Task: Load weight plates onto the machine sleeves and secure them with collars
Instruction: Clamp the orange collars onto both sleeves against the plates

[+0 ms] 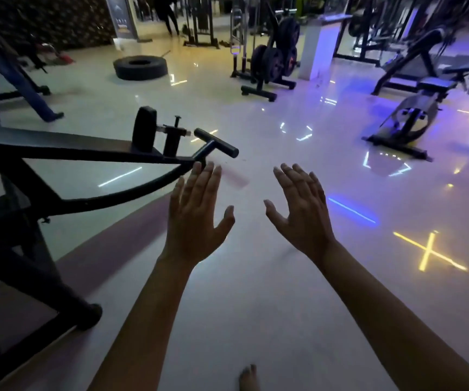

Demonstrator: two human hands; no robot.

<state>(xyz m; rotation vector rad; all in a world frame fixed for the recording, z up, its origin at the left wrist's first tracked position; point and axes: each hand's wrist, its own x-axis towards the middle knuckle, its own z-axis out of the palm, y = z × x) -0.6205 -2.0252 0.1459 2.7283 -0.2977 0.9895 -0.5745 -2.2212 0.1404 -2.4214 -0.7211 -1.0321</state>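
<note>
Both hands are empty: my left hand (193,221) and right hand (301,213) are spread flat, fingers straight, holding nothing. So I'd say we're at the very start, no plate fetched yet. The weight plates (270,62) hang on the plate rack (258,93) well across the floor (255,292), and the machine's sleeve (216,143) is bare, just past my left fingertips. Next move is walking over to grab one. Plenty of open floor ahead, but watch the machine frame (58,153) on the left and the tyre (140,67) beyond.
</note>
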